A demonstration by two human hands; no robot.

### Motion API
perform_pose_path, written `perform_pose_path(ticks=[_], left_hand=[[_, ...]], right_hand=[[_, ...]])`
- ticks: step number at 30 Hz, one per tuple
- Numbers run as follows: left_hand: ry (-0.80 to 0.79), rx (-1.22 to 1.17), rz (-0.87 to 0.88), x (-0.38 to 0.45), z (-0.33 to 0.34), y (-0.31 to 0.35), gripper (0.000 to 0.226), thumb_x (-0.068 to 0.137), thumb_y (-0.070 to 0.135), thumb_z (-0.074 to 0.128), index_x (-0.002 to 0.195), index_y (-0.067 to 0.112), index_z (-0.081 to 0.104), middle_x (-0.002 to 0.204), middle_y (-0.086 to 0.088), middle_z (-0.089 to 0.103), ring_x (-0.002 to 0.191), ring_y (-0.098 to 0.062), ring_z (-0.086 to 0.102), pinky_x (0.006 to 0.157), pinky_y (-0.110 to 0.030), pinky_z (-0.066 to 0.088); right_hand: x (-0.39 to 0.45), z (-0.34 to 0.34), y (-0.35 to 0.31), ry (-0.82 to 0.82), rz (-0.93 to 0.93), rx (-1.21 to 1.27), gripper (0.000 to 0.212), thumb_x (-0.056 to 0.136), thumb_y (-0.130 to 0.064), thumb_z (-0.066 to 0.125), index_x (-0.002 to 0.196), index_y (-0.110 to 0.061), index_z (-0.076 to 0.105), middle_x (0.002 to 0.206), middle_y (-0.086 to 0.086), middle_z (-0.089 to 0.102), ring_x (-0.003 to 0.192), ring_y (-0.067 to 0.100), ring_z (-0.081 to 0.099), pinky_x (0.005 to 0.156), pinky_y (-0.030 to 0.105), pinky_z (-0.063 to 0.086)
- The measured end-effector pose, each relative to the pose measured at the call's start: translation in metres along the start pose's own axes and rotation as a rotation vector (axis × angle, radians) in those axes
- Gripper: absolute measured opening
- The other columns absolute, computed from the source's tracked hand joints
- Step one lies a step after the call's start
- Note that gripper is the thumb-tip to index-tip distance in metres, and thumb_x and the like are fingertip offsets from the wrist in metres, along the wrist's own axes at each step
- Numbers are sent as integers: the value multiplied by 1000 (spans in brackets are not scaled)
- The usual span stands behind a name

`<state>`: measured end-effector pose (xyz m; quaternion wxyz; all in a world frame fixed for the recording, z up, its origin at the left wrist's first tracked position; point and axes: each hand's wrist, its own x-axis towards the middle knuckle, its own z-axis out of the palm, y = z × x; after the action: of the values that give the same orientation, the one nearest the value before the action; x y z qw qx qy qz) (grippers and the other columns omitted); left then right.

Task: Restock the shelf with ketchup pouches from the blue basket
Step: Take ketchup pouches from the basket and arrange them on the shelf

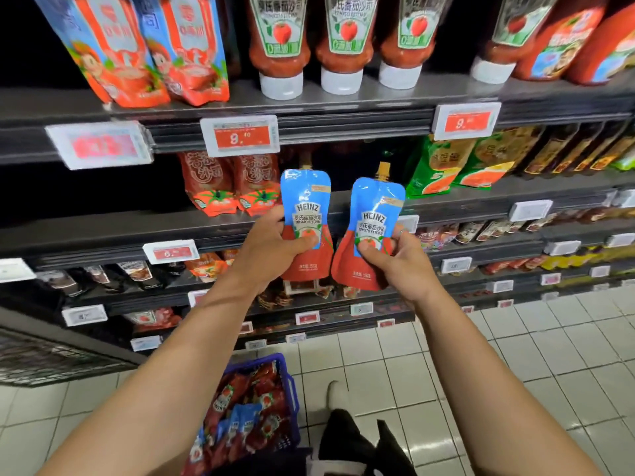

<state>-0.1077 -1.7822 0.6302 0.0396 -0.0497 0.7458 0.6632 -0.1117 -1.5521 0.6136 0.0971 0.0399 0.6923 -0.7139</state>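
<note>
Left grip: the left hand [275, 242] is closed around a blue-and-red Heinz ketchup pouch [305, 214], thumb pressed across the tomato on the label, fingers hidden behind it.
Right grip: the right hand [395, 257] is closed around a second Heinz pouch [372, 228], thumb on the front near the label's lower edge; a ring shows on one finger.
Pouch pose: both are held upright, labels facing the camera, side by side and just apart; the right one tilts slightly to the right and its spout shows above the top edge.
Pouch position: raised in front of the middle shelf [103, 231], where red tomato pouches [233, 187] stand to the left of the held pair.
Upper shelf: upside-down ketchup squeeze bottles [280, 46] with white caps, and tall blue-and-red pouches [137, 53] left of them.
Price tags: red-and-white labels [239, 135] clipped along the shelf edges.
Blue basket: the blue basket [288, 383] sits on the white tiled floor [515, 355] below the forearms, holding more red and blue ketchup pouches.
</note>
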Motion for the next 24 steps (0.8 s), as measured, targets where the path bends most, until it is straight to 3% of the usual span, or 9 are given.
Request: perform_pose_path(ticks=[4, 7, 9, 13, 16, 18, 20, 22, 24], left_hand=[[120, 138, 59, 37, 19, 20, 34, 85, 8, 79, 115, 15, 64, 103, 2, 76, 93, -10, 73, 82, -35, 60], [275, 289, 13, 66, 29, 29, 24, 84, 25, 81, 90, 23, 58, 83, 10, 68, 66, 13, 63, 56, -8, 48], [357, 338, -25, 83, 33, 32, 25, 83, 33, 81, 83, 22, 58, 73, 16, 60, 56, 14, 58, 45, -3, 36], [432, 327, -44, 108, 40, 31, 17, 86, 27, 78, 98, 21, 68, 74, 10, 61, 73, -15, 58, 55, -10, 36], [493, 217, -96, 121, 45, 25, 17, 84, 21, 75, 96, 25, 64, 82, 6, 65, 74, -15, 60, 60, -17, 44], [504, 158, -95, 125, 49, 21, 18, 79, 19, 74, 92, 26, 64, 82, 10, 66, 73, -6, 61, 57, -13, 49], [494, 126, -57, 126, 54, 17, 26, 78, 13, 74, 101, 22, 65, 93, 1, 71, 84, -14, 68, 79, -22, 57], [479, 66, -4, 127, 59, 15, 39, 81, 2, 72, 115, 17, 63, 101, -3, 72, 94, -19, 70, 90, -39, 58], [474, 1, 35, 127, 62, 11, 47, 80, -1, 72, 120, 21, 60, 99, 5, 72, 93, -14, 71, 86, -39, 61]], right_hand=[[45, -9, -20, 38, -76, -99, 36, 86, -5, 77, 119, -5, 62, 103, 4, 76, 88, 13, 73, 78, 29, 59], [75, -17, -34, 47, -137, -210, 33, 86, -6, 77, 115, -10, 62, 104, 4, 75, 87, 11, 71, 81, 29, 58], [94, -21, -41, 63, -161, -286, 31, 86, -9, 77, 113, -10, 62, 102, 4, 74, 86, 13, 70, 82, 32, 57], [124, -20, -49, 147, -229, -480, 36, 85, -21, 79, 115, -7, 65, 101, 5, 73, 87, 18, 67, 80, 30, 53], [140, -15, -47, 196, -265, -573, 41, 86, -19, 77, 121, -2, 62, 106, 11, 70, 95, 21, 65, 75, 20, 44], [147, -11, -43, 210, -246, -576, 45, 89, -14, 73, 128, 2, 58, 119, 20, 67, 109, 27, 64, 87, 19, 42], [153, -8, -41, 195, -251, -510, 53, 89, -7, 69, 136, 3, 49, 131, 23, 61, 121, 31, 59, 108, 28, 41], [155, -6, -39, 175, -262, -487, 57, 90, -5, 68, 141, 5, 43, 136, 24, 57, 127, 33, 55, 111, 41, 40], [155, -7, -33, 163, -285, -489, 62, 92, -5, 67, 146, 5, 37, 138, 25, 55, 128, 34, 54, 113, 37, 39]])
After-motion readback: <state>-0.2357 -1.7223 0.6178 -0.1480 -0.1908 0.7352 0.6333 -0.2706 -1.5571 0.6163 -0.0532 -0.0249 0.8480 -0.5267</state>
